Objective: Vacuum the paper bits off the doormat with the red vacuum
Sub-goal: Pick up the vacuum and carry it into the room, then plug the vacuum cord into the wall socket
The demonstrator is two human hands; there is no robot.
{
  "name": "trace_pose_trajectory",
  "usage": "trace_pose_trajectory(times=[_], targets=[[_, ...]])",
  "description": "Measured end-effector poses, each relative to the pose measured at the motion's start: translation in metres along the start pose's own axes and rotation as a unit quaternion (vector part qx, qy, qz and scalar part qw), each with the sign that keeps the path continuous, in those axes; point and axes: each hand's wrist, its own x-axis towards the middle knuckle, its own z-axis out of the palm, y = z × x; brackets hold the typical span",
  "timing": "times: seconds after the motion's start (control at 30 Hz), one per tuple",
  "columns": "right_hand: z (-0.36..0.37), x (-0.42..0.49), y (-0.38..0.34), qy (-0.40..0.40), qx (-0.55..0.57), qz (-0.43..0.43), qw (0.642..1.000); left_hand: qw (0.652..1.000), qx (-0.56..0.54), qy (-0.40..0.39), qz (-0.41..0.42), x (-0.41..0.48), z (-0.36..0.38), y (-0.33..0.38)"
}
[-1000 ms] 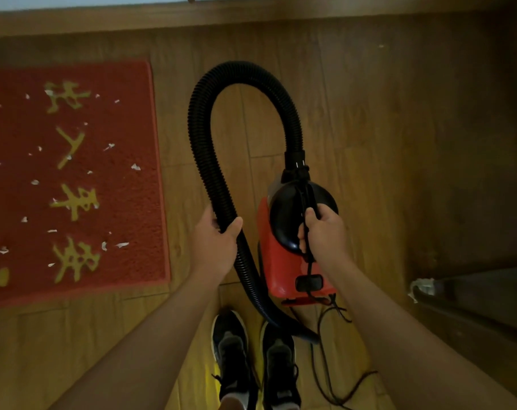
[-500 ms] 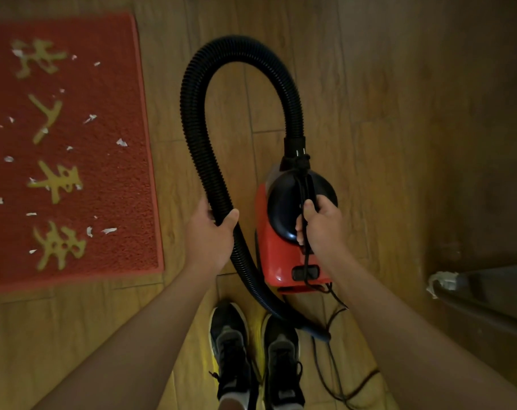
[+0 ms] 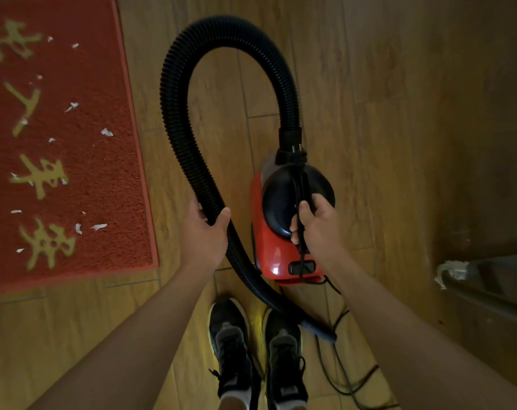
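Wooden floor [image 3: 384, 113] is filling most of the view, pretty dim. Left hand [image 3: 204, 232] is wrapping around the black ribbed hose [image 3: 174, 113], which is looping up ahead of both hands and running into the red vacuum [image 3: 269, 253]. Right hand [image 3: 316, 223] is gripping the vacuum's black handle [image 3: 301, 184], just right of the left hand. Red doormat [image 3: 97, 179] is lying off to the left hand's left, with white paper bits [image 3: 106, 132] sitting all over it. Black shoes [image 3: 230, 335] are standing below the hands, with the power cord [image 3: 340, 377] trailing beside them.
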Motion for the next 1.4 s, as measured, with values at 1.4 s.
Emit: trace_pose_trajectory(times=[1.4], targets=[[-0.009, 0.040, -0.039, 0.125, -0.145, -0.036, 0.981, 1.000, 0.006, 0.006, -0.013, -0.033, -0.012, -0.015]])
